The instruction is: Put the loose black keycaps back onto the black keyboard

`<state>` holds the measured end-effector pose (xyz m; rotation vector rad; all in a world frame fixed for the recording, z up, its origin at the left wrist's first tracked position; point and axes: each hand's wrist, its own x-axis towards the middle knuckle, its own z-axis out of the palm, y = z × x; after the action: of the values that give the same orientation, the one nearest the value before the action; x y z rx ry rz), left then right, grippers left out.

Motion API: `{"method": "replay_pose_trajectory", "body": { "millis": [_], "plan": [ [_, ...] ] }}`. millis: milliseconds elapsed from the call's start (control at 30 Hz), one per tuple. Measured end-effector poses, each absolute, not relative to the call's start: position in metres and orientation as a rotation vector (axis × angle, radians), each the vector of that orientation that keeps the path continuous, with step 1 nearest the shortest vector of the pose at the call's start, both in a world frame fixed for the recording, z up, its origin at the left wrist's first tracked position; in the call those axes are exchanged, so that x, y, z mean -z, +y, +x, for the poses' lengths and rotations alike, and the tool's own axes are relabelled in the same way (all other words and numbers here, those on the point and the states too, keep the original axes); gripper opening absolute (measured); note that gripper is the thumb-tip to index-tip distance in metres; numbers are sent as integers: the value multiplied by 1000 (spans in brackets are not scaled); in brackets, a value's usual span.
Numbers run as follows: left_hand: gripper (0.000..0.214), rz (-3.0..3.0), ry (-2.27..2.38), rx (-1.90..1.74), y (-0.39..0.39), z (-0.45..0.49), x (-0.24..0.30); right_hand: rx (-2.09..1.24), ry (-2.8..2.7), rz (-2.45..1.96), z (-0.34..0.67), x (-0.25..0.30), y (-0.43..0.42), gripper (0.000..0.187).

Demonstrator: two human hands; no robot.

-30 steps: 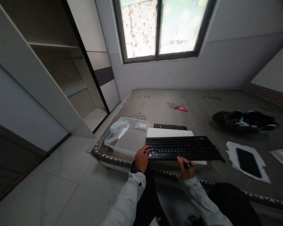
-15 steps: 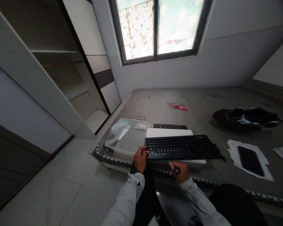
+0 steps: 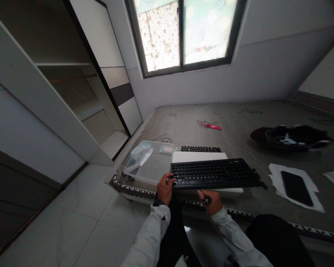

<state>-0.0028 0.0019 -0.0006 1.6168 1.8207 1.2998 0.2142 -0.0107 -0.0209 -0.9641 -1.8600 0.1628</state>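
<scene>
A black computer keyboard [image 3: 211, 174] lies across a white box or board [image 3: 200, 155], its right end reaching past the white surface. My left hand [image 3: 164, 188] pinches the keyboard's near left corner, thumb on top. Just below the keyboard's front edge, my right hand [image 3: 213, 202] is closed around a small dark object [image 3: 206, 200], mostly hidden by the fingers; its kind does not show. Behind the white piece, a second row of black keys [image 3: 200, 149] shows on the mattress.
Left of the keyboard sits a clear plastic tray [image 3: 156, 167] with a plastic bag [image 3: 140, 155] in it. On the grey mattress [image 3: 180, 122] are a red item [image 3: 213, 127], a dark cap [image 3: 292, 139] and a black phone-like slab [image 3: 296, 188] on white paper. A wardrobe stands at left.
My right hand has shifted very slightly left along the keyboard's front edge. My left hand keeps its hold on the corner, and the view has tilted a little.
</scene>
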Motion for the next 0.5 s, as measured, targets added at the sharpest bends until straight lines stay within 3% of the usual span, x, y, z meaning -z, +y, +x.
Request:
{"method": "replay_pose_trajectory", "body": {
  "millis": [500],
  "plan": [
    [26,1557,1839,-1284,4,-4,8,-249,-1854,-983,212,23,-11,42]
  ]
}}
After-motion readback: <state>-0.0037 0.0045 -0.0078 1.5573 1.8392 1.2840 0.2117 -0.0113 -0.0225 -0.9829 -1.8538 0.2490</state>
